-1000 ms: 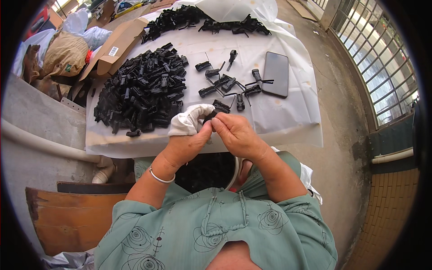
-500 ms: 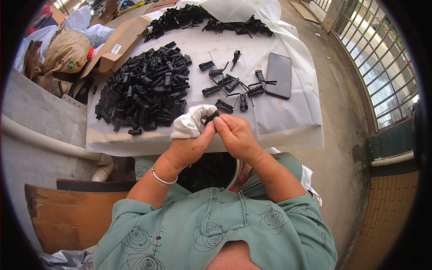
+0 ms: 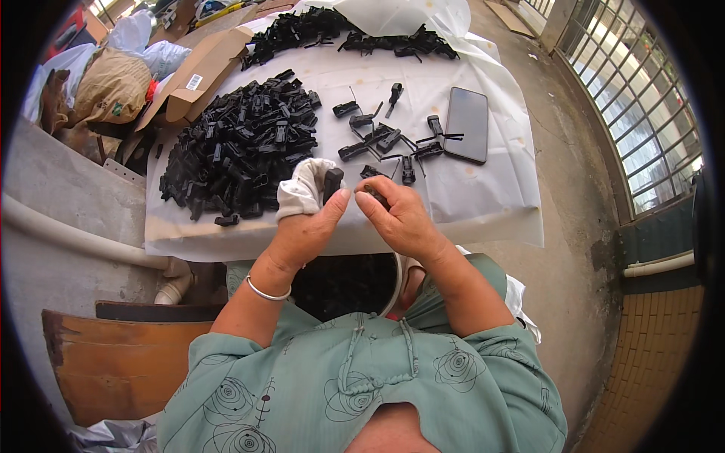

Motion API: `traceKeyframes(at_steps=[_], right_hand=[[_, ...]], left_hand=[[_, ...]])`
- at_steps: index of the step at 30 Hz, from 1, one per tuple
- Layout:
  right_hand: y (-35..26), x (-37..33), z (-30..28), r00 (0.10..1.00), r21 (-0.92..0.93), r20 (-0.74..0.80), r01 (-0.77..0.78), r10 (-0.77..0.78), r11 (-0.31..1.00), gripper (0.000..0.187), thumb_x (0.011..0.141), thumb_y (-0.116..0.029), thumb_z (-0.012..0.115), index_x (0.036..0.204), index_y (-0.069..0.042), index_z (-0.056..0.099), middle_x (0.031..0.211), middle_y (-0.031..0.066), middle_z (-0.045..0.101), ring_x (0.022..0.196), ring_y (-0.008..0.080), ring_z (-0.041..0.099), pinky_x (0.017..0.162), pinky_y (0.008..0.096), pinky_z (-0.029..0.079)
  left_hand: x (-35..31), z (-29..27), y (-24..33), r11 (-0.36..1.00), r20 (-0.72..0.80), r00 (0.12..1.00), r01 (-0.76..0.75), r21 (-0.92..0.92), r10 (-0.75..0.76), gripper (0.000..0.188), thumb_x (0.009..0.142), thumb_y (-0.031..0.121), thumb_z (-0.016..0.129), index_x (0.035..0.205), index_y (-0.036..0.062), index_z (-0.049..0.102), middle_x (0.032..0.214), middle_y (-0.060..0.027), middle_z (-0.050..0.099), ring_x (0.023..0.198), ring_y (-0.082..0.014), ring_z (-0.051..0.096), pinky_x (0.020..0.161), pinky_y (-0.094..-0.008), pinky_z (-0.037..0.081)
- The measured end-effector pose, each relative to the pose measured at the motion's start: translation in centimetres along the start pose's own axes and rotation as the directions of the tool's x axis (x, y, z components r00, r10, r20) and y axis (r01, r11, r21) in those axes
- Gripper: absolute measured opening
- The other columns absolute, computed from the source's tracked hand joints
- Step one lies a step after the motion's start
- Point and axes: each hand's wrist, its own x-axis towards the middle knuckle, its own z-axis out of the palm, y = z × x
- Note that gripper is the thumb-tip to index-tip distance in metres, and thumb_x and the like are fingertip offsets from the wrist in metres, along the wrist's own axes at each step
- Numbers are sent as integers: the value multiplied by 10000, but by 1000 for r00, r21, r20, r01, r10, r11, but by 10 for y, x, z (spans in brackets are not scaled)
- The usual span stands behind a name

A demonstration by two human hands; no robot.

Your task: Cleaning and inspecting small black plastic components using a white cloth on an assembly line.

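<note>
My left hand (image 3: pixel 308 226), its fingers wrapped in a white cloth glove (image 3: pixel 299 190), pinches a black plastic part (image 3: pixel 331 181) held upright by the thumb. Beside it, a short gap away, my right hand (image 3: pixel 404 220) is closed with thumb and forefinger around a small dark piece (image 3: pixel 375 195), mostly hidden by the fingers. Both hands hover over the near edge of the table. Just beyond them lie several loose black plastic parts (image 3: pixel 387 139) with thin straps. A large heap of similar black parts (image 3: pixel 242 151) spreads to the left.
White sheeting (image 3: pixel 483 208) covers the table. A phone (image 3: pixel 467 124) lies at the right, another pile of black parts (image 3: pixel 302 34) at the back. A cardboard box (image 3: pixel 204 75) and bags (image 3: pixel 117 79) stand left. Below the table edge, a round container (image 3: pixel 343 283) holds dark items.
My hands have moved apart, the left one leftward. A black part now shows upright in the left hand, while a dark piece shows in the right.
</note>
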Motion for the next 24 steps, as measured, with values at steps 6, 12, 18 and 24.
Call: traceKeyframes(at_steps=[6,12,18,24], right_hand=[[7,-1,-6,974,-109,97,216,-206,970,95,798,-79,639,849,0,624,651,75,566,565,147,520,534,271,420],[-2,-2,-9,992,-13,57,111,-110,994,88,789,-71,666,809,-2,615,625,37,536,560,102,474,519,248,398],[-11,0,-15,982,48,151,-118,110,992,153,852,-138,609,774,-13,571,611,10,490,560,69,404,502,249,366],[2,-4,-5,981,22,189,36,-40,999,236,917,-168,495,755,-2,540,602,49,498,558,110,418,522,276,385]], left_hand=[[1,-3,12,939,97,977,212,-272,-193,237,897,65,503,1124,30,441,864,-10,515,643,-49,444,579,-186,395],[-4,-2,19,970,293,927,244,6,-235,322,894,88,430,1203,-2,433,888,-37,563,608,-45,459,530,-186,399],[-3,2,13,997,290,955,71,-34,-58,257,829,36,411,1064,-19,498,922,-77,544,835,-140,505,784,-264,432],[-4,7,20,989,258,965,0,145,-38,224,817,36,417,1021,-17,493,827,-80,550,729,-164,518,687,-292,455]])
